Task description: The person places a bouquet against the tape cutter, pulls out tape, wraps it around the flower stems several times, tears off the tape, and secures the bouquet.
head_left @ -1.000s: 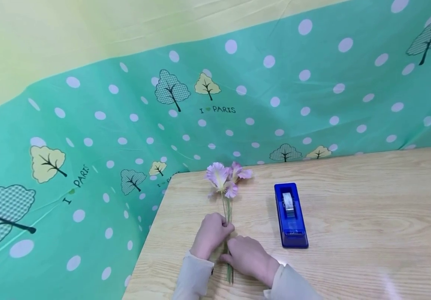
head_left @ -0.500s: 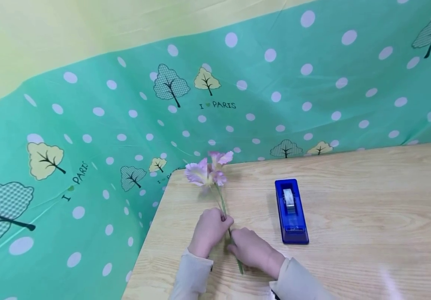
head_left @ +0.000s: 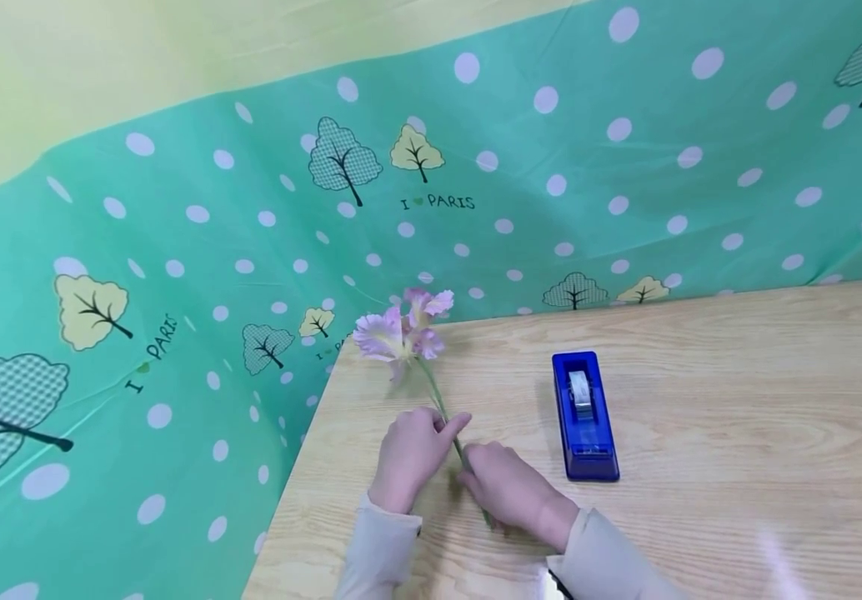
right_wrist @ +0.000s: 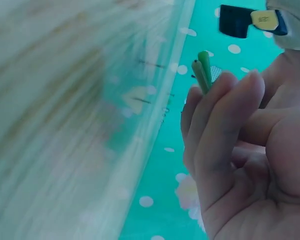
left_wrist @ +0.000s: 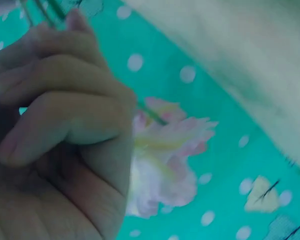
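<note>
Pink-and-white artificial flowers (head_left: 401,332) on thin green stems (head_left: 433,385) lean up and left over the table. My left hand (head_left: 412,452) pinches the stems midway, its fingers curled in the left wrist view, where a blossom (left_wrist: 167,160) shows behind the hand. Lower down, my right hand (head_left: 513,490) grips the same stems close to their bottom ends. In the right wrist view the cut stem ends (right_wrist: 202,72) poke out past the curled fingers of that hand.
To the right of the hands a blue tape dispenser (head_left: 584,417) stands on the wooden table (head_left: 739,400). Behind and to the left hangs a green dotted cloth (head_left: 446,242) with printed trees. The table's left edge runs close to the left forearm.
The blossoms have swung left and upward, while the stem bottoms have shifted right, so the bunch now slants. The stems, spread before, now look drawn together. Both hands keep hold of them.
</note>
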Demonstrator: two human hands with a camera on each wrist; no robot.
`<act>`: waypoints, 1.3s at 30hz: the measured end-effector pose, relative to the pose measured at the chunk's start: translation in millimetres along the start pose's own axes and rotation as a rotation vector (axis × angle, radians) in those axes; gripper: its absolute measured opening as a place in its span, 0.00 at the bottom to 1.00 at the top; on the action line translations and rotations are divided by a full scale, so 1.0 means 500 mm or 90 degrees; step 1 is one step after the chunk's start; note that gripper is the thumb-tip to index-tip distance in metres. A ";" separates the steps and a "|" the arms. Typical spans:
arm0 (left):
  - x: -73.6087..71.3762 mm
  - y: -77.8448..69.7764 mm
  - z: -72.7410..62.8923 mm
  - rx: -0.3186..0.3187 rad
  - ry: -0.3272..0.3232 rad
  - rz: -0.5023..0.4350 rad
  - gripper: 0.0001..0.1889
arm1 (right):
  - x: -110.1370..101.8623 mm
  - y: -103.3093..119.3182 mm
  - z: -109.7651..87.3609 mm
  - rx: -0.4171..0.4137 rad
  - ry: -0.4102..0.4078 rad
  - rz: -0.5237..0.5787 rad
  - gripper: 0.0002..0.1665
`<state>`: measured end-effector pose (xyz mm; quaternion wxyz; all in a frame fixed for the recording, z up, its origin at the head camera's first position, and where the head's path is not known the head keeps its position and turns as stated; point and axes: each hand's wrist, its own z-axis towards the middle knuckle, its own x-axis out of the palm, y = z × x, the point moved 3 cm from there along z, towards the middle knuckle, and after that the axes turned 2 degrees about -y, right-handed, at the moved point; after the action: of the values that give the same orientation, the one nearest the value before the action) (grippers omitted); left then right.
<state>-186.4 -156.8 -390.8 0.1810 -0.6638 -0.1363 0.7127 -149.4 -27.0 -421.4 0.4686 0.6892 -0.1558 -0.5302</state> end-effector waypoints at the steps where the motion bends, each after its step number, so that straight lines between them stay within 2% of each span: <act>1: -0.010 -0.003 -0.003 0.004 -0.010 0.004 0.27 | -0.002 0.000 0.000 -0.005 -0.006 -0.004 0.09; 3: -0.033 -0.010 -0.009 0.021 -0.039 0.002 0.25 | -0.007 0.001 -0.001 -0.012 -0.014 -0.012 0.10; 4: -0.045 -0.013 -0.012 0.042 -0.058 0.003 0.22 | -0.009 0.001 -0.002 -0.017 -0.019 -0.018 0.10; 6: -0.065 -0.020 -0.018 0.099 -0.089 0.005 0.16 | -0.011 0.002 -0.004 -0.020 -0.019 -0.025 0.11; 8: -0.079 -0.024 -0.022 0.162 -0.100 0.014 0.10 | -0.014 0.003 -0.006 -0.023 -0.016 -0.039 0.11; 10: -0.084 -0.024 -0.024 0.213 -0.086 0.023 0.11 | -0.016 0.005 -0.010 -0.028 -0.014 -0.057 0.12; 12: -0.083 -0.022 -0.024 0.236 -0.044 0.019 0.14 | -0.020 0.009 -0.014 -0.034 -0.017 -0.081 0.14; 15: -0.075 -0.016 -0.022 0.235 0.025 -0.004 0.18 | -0.026 0.015 -0.019 -0.042 -0.019 -0.104 0.15; 18: -0.070 -0.012 -0.021 0.225 0.062 -0.013 0.20 | -0.032 0.020 -0.023 -0.043 -0.015 -0.115 0.15; 24: -0.067 -0.003 -0.019 0.206 0.084 -0.005 0.22 | -0.054 0.024 -0.031 -0.030 -0.008 -0.118 0.13; 30: -0.070 0.004 -0.020 0.225 0.114 -0.009 0.16 | -0.077 0.023 -0.041 -0.023 0.003 -0.111 0.10; 39: -0.079 0.013 -0.014 0.229 0.134 -0.058 0.11 | -0.097 0.023 -0.060 -0.034 0.014 -0.096 0.10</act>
<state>-177.8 -180.3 -358.4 0.3423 -0.6844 -0.0170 0.6435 -138.9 16.3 -383.9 0.4476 0.6919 -0.0843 -0.5602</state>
